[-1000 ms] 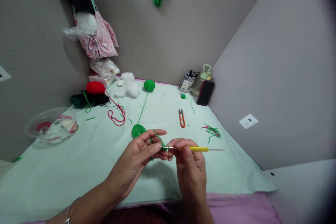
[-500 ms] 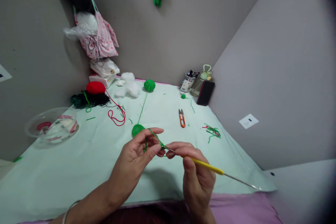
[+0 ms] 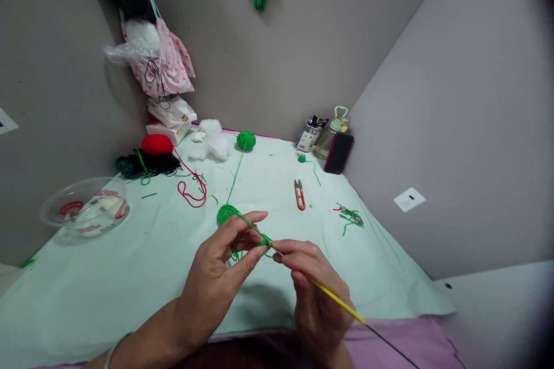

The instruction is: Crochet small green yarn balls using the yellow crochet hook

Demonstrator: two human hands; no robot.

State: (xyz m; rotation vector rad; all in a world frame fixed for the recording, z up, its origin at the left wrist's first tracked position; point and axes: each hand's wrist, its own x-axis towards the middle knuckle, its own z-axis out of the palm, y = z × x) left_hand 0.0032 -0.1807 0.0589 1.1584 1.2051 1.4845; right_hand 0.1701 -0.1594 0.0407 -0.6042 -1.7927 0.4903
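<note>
My left hand [image 3: 225, 262] pinches a small green crochet piece [image 3: 262, 240] between thumb and fingers, with green yarn [image 3: 244, 220] running over its index finger. My right hand [image 3: 314, 288] grips a yellow-handled crochet hook [image 3: 335, 298], whose metal tip meets the green piece. The yarn leads back past a flat green crocheted disc [image 3: 227, 214] on the pale green table cover [image 3: 130, 253] to a green yarn ball [image 3: 246, 140] at the back.
Orange thread snips [image 3: 299, 195] lie mid-table, green yarn scraps [image 3: 350, 217] to the right. A red yarn ball [image 3: 157, 144], dark yarn and white stuffing [image 3: 212, 139] sit at the back left, a clear plastic bowl [image 3: 84, 207] at left. A jar, bottle and phone [image 3: 338, 153] stand against the right wall.
My right hand has swung the hook's handle from pointing right to pointing down toward me. My left index finger lifted, raising the yarn strand. Both hands stay together.
</note>
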